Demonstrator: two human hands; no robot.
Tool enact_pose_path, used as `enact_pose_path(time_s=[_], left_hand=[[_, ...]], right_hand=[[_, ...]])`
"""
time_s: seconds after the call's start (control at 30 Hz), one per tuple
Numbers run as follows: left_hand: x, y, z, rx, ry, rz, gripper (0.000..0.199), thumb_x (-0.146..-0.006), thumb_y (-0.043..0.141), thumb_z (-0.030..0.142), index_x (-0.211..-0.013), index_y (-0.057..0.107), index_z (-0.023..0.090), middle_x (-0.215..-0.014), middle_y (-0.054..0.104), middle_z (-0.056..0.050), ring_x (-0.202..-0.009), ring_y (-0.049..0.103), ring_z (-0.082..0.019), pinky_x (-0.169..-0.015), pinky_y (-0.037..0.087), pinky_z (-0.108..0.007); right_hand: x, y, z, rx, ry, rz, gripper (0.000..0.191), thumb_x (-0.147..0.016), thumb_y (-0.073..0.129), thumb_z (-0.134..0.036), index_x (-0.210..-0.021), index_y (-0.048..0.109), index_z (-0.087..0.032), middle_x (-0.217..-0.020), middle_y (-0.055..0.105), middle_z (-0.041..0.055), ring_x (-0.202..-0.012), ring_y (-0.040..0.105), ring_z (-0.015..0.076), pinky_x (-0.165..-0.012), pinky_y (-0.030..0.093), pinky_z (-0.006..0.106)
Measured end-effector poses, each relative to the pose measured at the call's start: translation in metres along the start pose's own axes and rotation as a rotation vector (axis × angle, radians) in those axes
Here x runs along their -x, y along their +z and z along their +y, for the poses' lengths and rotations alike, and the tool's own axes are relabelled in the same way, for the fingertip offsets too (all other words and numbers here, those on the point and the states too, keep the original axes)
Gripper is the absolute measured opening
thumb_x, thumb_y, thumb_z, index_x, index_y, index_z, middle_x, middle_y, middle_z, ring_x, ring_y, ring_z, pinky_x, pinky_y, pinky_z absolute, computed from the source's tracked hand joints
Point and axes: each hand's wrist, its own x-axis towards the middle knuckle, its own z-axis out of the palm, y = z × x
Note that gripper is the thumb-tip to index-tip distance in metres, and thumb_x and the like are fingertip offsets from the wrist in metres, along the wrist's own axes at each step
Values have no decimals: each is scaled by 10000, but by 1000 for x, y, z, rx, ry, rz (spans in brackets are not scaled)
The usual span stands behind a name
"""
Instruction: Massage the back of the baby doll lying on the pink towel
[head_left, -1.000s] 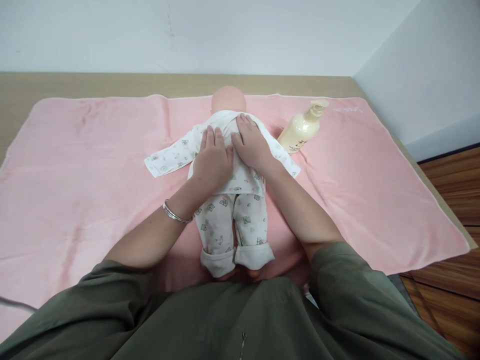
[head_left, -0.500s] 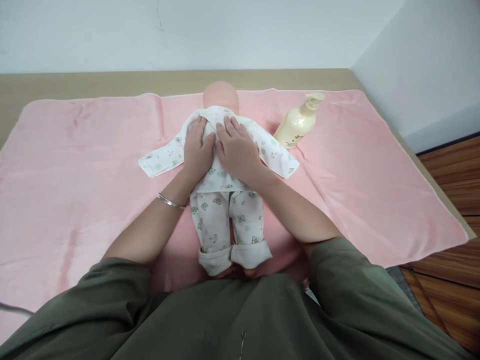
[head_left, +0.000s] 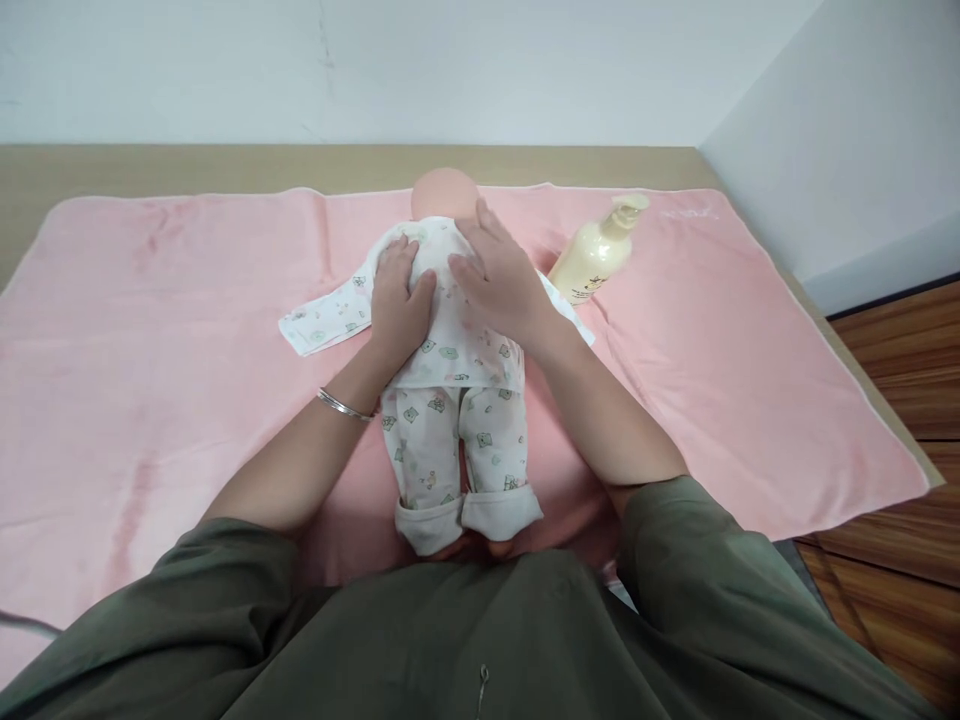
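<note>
A baby doll (head_left: 445,192) lies on the pink blanket with its head away from me and its feet close to my body. It is dressed in a white printed top (head_left: 457,330) and matching trousers (head_left: 491,430) with turned-up cuffs. My left hand (head_left: 401,295) rests on the left side of the doll's chest, thumb spread from the fingers. Over the right shoulder is my right hand (head_left: 506,280), tilted on edge with its fingers stretched toward the head; whether it touches the cloth I cannot tell. The doll's right-hand sleeve is partly covered by my forearm.
A cream pump bottle (head_left: 598,250) stands on the pink blanket (head_left: 187,350), right of the doll, near its sleeve. The blanket covers most of the wooden table (head_left: 225,168). A white wall (head_left: 480,70) rises behind. Wood-patterned panels (head_left: 907,400) are at the right.
My right hand has shifted right and up from the middle of the doll's chest to its shoulder, turning onto its edge. My left hand stays nearly in place.
</note>
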Motion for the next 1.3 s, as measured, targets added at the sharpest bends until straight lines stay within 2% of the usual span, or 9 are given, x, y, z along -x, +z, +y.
enact_pose_path(time_s=[0.1,0.3,0.4,0.53,0.7,0.93,1.1,1.2,1.3], left_hand=[[0,0,-1,-5,-7,-6,566,-991,503,472,-1494,558,220,-1673,448,-89,-1619,329,-261,-1385,213,-456],[1,2,0,-4,-33,0,573,-985,465,412,-1509,538,190,-1683,430,-97,-1621,324,-253,-1391,196,-438],[2,2,0,-2,-25,13,561,-969,474,387,-1494,553,207,-1671,452,-81,-1611,344,-250,-1385,220,-456],[2,2,1,-4,-19,26,538,-975,490,394,-1478,568,219,-1652,481,-76,-1599,369,-242,-1378,247,-437],[0,3,-1,36,-13,31,556,-957,518,380,-1465,571,160,-1642,486,-120,-1595,374,-262,-1381,235,-428],[-2,5,-10,150,-1,42,538,-933,591,410,-1429,600,201,-1631,504,-98,-1597,370,-279,-1384,227,-434],[-1,6,-7,130,-8,61,548,-908,602,361,-1422,612,171,-1623,510,-118,-1586,389,-282,-1382,235,-428],[-1,5,-1,110,-24,63,565,-891,577,307,-1428,607,135,-1623,508,-134,-1581,398,-277,-1375,254,-426],[0,4,3,103,-42,57,574,-889,561,291,-1432,598,110,-1622,507,-147,-1575,407,-276,-1370,269,-426]], right_hand=[[3,5,-3,46,-2,122,574,-1060,364,-314,-1611,376,-153,-1782,115,70,-1685,74,242,-1405,183,455],[-10,43,13,102,-37,39,603,-1020,376,-287,-1604,391,-138,-1737,270,129,-1660,172,335,-1359,137,651],[-7,37,10,81,-23,44,602,-1019,385,-298,-1603,393,-151,-1755,223,113,-1665,151,330,-1364,153,631],[-1,32,2,83,-11,116,598,-1027,377,-258,-1619,370,-175,-1776,149,76,-1680,103,272,-1394,154,532],[-7,47,9,73,-42,55,581,-1009,414,-266,-1579,439,-157,-1730,298,106,-1657,202,305,-1380,146,608],[-8,43,17,25,-103,255,563,-1013,347,-258,-1567,422,-197,-1748,253,51,-1675,149,244,-1403,154,544],[-15,58,23,50,-67,133,588,-988,389,-277,-1559,439,-149,-1726,296,120,-1660,184,325,-1364,140,658],[-12,50,18,45,-47,117,618,-997,399,-296,-1589,392,-118,-1743,239,145,-1667,137,345,-1360,138,668],[-6,37,10,48,-52,166,626,-1017,394,-294,-1619,343,-126,-1773,127,129,-1682,56,313,-1382,106,623]])
